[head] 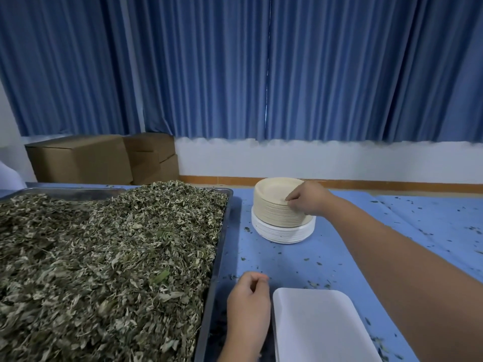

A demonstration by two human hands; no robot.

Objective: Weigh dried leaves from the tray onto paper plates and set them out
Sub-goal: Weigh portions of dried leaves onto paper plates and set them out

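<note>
A large metal tray [224, 231] on the left is heaped with dried green-grey leaves [104, 252]. Right of its far corner stands a stack of paper plates [274, 205], tan ones on top of white ones [282, 233]. My right hand [308, 198] reaches over the stack and pinches the rim of the top tan plate. My left hand [248, 307] hovers low between the tray's edge and a white rectangular scale platform [321, 327], its fingers loosely curled and holding nothing.
The table has a blue cover [418, 231] strewn with leaf crumbs. Cardboard boxes [104, 159] stand behind the tray against the wall, under blue curtains [235, 69].
</note>
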